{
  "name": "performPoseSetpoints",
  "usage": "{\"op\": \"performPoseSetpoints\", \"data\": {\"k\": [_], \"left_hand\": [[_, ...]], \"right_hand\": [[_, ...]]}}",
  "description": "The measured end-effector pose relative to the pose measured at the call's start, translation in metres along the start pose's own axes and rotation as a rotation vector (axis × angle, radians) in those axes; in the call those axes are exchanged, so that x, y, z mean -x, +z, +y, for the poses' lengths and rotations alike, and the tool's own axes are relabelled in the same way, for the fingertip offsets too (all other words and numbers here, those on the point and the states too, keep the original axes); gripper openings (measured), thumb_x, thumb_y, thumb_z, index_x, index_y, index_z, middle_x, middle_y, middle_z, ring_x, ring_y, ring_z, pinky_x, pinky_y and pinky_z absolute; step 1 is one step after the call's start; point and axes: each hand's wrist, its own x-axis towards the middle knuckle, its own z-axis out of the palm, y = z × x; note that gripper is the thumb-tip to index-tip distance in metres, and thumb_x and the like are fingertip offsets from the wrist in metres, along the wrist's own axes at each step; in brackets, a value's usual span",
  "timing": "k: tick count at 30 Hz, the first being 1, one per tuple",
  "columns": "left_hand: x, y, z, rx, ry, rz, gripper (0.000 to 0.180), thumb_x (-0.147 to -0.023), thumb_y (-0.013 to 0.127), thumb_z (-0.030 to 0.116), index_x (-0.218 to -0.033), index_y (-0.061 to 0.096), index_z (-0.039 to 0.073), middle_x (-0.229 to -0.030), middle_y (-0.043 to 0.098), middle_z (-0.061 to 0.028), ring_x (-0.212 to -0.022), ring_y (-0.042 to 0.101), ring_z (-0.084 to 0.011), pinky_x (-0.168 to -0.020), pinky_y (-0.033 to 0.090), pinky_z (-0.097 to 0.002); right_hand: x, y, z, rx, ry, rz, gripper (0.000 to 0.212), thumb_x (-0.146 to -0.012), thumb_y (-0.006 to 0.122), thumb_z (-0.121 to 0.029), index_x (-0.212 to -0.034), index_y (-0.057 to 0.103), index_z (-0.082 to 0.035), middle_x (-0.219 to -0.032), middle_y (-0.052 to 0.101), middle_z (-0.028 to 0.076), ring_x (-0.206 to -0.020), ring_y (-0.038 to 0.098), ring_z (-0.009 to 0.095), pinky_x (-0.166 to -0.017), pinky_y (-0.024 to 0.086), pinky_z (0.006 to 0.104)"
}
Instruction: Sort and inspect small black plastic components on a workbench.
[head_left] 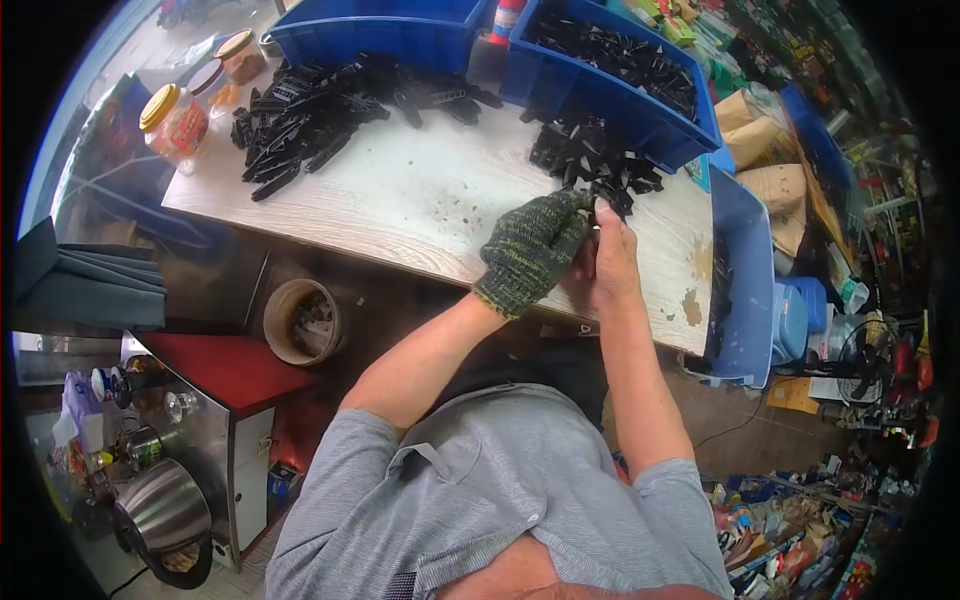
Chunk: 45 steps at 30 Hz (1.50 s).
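Nearest you, beyond the table's near edge, your gloved left hand and bare right hand meet over its right half. Both are closed, fingertips together, and seem to have hold of one black part, though your fingers cover much of it. If the part has a sharp edge, your uncovered right thumb is the likelier one to be nicked; the left's knit could snag or dull your feel, letting the part slip.

Below the table's near edge, toward its left, stands a bucket; something knocked off that side could drop into it or onto the floor. Off the table's right end, a light-blue tub could catch strays the same way.

Farther across the table's right half, small black pieces lie heaped just beyond your hands, so a dropped part could be lost among them. A blue crate sits at the far right. Toward the table's far left, black strips are stacked loosely and could slide if bumped.
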Motion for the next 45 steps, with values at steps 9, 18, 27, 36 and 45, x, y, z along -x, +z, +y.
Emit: {"op": "performPoseSetpoints", "data": {"k": [9,18,27,36,45], "left_hand": [[-0.083,-0.142,-0.087,-1.281,0.413,0.231,0.038,-0.083,0.054,0.010,-0.118,0.068,0.014,-0.120,0.065,-0.0117,-0.120,0.056,-0.0318,-0.107,0.038,-0.0451],[-0.061,-0.112,-0.094,-1.068,0.579,-0.001,0.034,-0.080,0.058,0.010,-0.113,0.068,0.012,-0.116,0.066,-0.0104,-0.113,0.060,-0.0314,-0.097,0.047,-0.0450],[-0.055,-0.104,-0.050,-1.126,0.202,-0.142,0.029,-0.082,0.061,0.017,-0.109,0.068,0.014,-0.100,0.065,-0.0086,-0.096,0.061,-0.0297,-0.080,0.048,-0.0478],[-0.023,-0.095,-0.015,-0.720,-0.134,-0.184,0.024,-0.088,0.065,0.021,-0.109,0.069,0.011,-0.101,0.069,-0.0110,-0.097,0.065,-0.0286,-0.083,0.051,-0.0427],[0.014,-0.032,-0.013,-0.159,0.264,-0.112,0.022,-0.094,0.059,0.015,-0.110,0.069,0.004,-0.103,0.069,-0.0183,-0.091,0.066,-0.0347,-0.083,0.052,-0.0435]], "right_hand": [[0.004,0.015,0.001,-0.214,0.000,-0.005,0.043,-0.098,0.043,-0.038,-0.065,0.040,-0.011,-0.049,0.026,-0.001,-0.042,0.033,0.014,-0.044,0.054,0.0457],[0.007,0.009,0.004,-0.165,0.007,0.046,0.034,-0.098,0.043,-0.032,-0.072,0.041,-0.011,-0.050,0.028,-0.002,-0.041,0.033,0.012,-0.045,0.055,0.0430],[0.009,0.020,-0.001,-0.116,-0.042,0.111,0.042,-0.098,0.043,-0.038,-0.064,0.040,-0.012,-0.048,0.026,-0.002,-0.041,0.032,0.012,-0.044,0.053,0.0421],[0.006,0.013,0.011,-0.188,-0.034,0.122,0.038,-0.098,0.044,-0.038,-0.071,0.043,-0.011,-0.050,0.027,-0.002,-0.042,0.031,0.012,-0.042,0.052,0.0423],[0.001,0.021,0.009,-0.005,-0.067,0.248,0.034,-0.098,0.050,-0.035,-0.085,0.061,-0.005,-0.064,0.059,0.005,-0.049,0.059,0.017,-0.042,0.046,0.0294]]}}
